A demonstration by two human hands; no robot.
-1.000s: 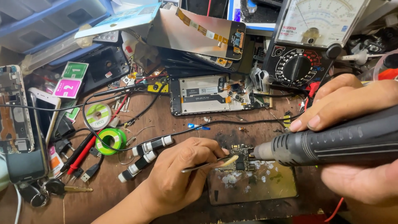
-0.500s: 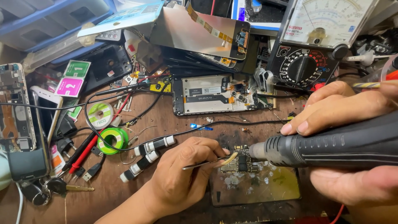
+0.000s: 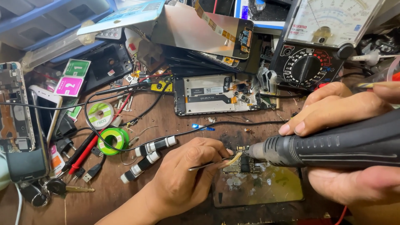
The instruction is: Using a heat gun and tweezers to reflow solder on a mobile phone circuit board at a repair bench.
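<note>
Tweezers of thin metal (image 3: 212,163) pinched in left hand (image 3: 183,179), steadying small green circuit board (image 3: 241,164) near worktop's front edge; right hand (image 3: 346,146) wrapped around black hot-air handpiece (image 3: 329,143), nozzle aimed there.

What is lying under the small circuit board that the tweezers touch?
The small circuit board rests on a stained glass plate on the wooden bench. The plate's near left corner is hidden by the left hand.
</note>
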